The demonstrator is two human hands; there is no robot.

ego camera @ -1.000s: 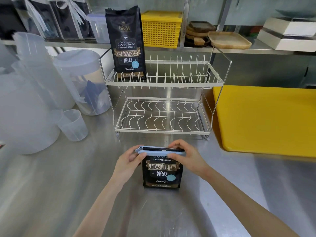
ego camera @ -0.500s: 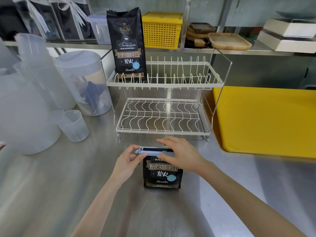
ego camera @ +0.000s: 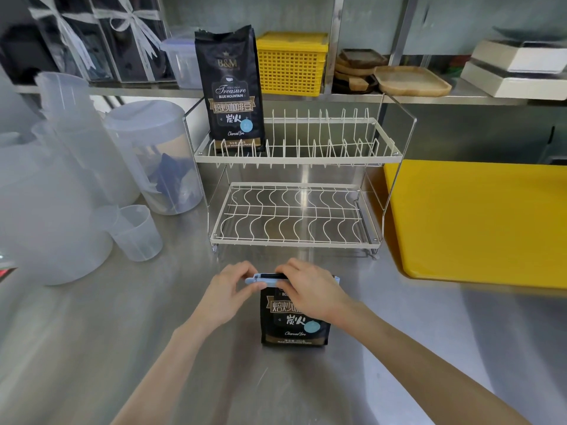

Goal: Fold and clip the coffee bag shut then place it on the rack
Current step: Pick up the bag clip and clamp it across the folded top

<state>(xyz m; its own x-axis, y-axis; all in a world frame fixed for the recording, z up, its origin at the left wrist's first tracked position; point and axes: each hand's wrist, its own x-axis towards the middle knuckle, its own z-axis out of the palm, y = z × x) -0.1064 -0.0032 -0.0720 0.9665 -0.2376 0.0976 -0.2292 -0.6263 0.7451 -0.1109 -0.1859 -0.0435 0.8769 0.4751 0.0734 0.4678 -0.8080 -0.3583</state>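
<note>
Coffee bag [ego camera: 293, 328]: I see it upright on the steel counter [ego camera: 92, 348], in front of the dish rack [ego camera: 294, 161].
Clip [ego camera: 260, 280]: pale blue, across the bag's folded top.
Left hand [ego camera: 225, 294]: fingers pinching the clip's left end.
Right hand [ego camera: 313, 294]: draped over the clip, pressing it.
Second bag [ego camera: 230, 90]: standing on the rack's upper tier, left side.

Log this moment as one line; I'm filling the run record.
stage: clipping | coffee bag: upright on counter | clip: across folded top | left hand, right hand: on clip | rack: one other bag
</note>
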